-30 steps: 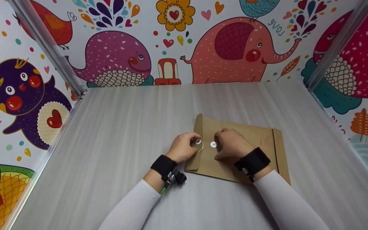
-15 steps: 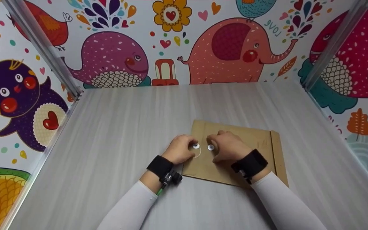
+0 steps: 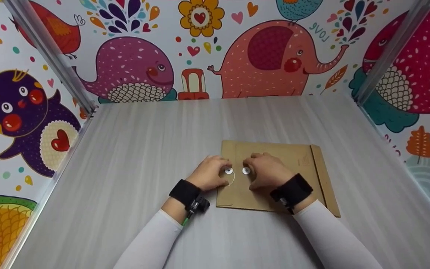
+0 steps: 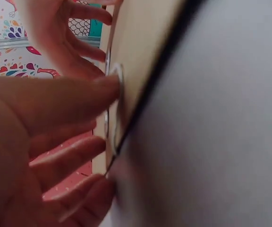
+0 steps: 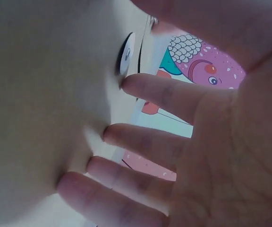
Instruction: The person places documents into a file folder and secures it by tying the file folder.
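A brown string-tie envelope (image 3: pixel 280 148) lies on the table with its flap (image 3: pixel 227 198) down at the left. One white button (image 3: pixel 228 170) sits on the flap and a second white button (image 3: pixel 246 170) on the body beside it. A thin pale string (image 3: pixel 234 179) curves from the flap's button. My left hand (image 3: pixel 208 175) rests at the flap, fingertips and thumb spread around its button; in the left wrist view the thumb (image 4: pixel 86 94) overlaps the string. With fingertips pressed to the paper, my right hand (image 3: pixel 271 172) stands beside the other button (image 5: pixel 127 54).
The grey wood-grain table (image 3: pixel 155 149) extends around the envelope. Cartoon-printed panels (image 3: pixel 207 48) rise at the back and both sides, with metal rails (image 3: pixel 47 56) at the corners. Both wrists carry black straps (image 3: pixel 185 194).
The raised flap has come down flat against the envelope under my left hand. The envelope has turned slightly on the table. Both hands stay close to the buttons.
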Action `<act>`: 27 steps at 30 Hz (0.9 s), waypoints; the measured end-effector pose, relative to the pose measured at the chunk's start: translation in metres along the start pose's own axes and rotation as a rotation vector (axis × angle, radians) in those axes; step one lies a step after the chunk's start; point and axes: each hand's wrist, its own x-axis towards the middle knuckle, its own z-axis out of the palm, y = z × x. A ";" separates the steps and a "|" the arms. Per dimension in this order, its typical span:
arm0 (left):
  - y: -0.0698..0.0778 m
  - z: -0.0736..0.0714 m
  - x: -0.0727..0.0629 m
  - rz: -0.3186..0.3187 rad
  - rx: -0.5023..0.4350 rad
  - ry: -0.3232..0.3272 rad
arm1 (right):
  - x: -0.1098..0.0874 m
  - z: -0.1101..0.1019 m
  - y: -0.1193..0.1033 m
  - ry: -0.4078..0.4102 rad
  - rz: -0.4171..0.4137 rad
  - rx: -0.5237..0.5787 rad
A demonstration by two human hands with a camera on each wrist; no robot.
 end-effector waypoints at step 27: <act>-0.008 -0.004 -0.001 -0.002 -0.019 -0.078 | 0.004 0.013 -0.028 0.106 -0.366 0.167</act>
